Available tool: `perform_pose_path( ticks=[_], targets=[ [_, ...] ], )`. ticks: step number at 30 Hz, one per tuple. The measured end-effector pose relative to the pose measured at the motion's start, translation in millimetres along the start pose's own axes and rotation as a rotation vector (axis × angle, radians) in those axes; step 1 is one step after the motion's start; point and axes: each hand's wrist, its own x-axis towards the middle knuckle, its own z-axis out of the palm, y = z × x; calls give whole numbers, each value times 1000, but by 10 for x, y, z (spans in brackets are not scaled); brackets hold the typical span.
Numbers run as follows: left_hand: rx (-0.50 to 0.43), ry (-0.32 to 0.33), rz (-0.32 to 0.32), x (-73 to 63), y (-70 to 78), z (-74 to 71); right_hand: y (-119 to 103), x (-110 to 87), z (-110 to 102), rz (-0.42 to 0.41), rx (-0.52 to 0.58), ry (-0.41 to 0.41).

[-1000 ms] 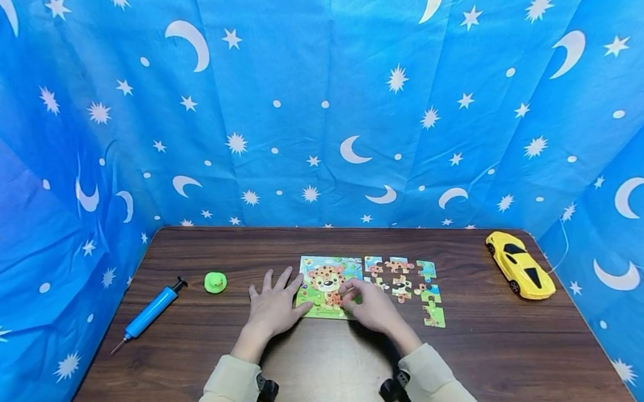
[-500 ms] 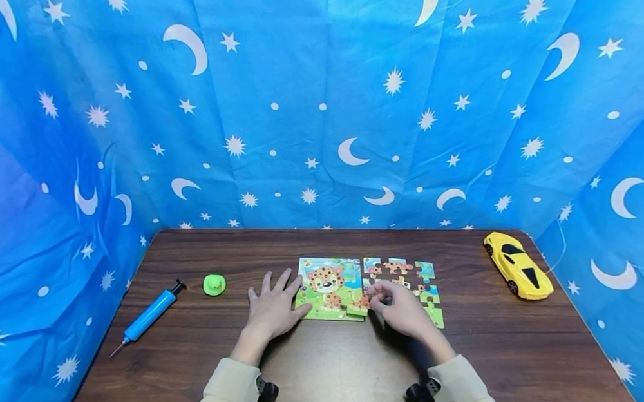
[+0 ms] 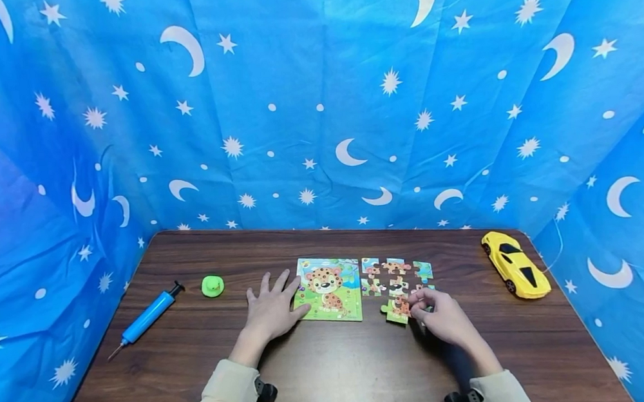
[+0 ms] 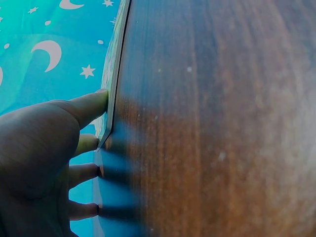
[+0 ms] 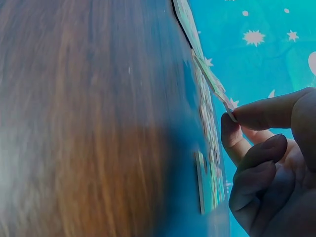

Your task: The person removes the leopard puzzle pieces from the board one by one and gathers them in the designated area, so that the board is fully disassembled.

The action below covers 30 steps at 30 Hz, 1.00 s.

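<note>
A square puzzle board with a leopard picture lies mid-table. My left hand rests with spread fingers at its left side; in the left wrist view the thumb touches the board's edge. Over the loose pieces to the right, my right hand pinches a green and orange jigsaw piece between thumb and fingers. The right wrist view shows this piece tilted and raised off the table. Several loose jigsaw pieces lie beside the board, and the right hand partly hides some of them.
A green rubber duck and a blue hand pump with a thin needle are on the left. At the right stands a yellow toy car. Blue curtain with moons and stars surrounds the wooden table.
My right hand has moved right from the board, carrying the jigsaw piece off it and over the loose pieces. The left hand has stayed in place. The head view has shifted slightly.
</note>
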Motion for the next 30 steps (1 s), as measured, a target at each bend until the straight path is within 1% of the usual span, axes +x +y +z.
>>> perform_pose_path(
  ticks=[4, 10, 15, 20, 24, 28, 30],
  targets=[
    [2, 0, -4, 5, -14, 7, 32, -11, -31, 17, 5, -31],
    [-1, 0, -3, 7, -11, 7, 56, 12, -15, 21, 18, -64],
    [-4, -3, 1, 8, -11, 12, 56, 27, -12, 33, 2, -52],
    [2, -3, -1, 12, -9, 19, 54, 25, -40, 41, -55, -32],
    [-2, -4, -4, 11, -5, 11, 52, 29, -56, 42, -77, -20],
    [-10, -1, -4, 1, -6, 12, 25, 43, -46, 24, -75, -8],
    [-12, -3, -5, -6, -7, 25, -9, 50, -24, 20, -55, -9]
  ],
)
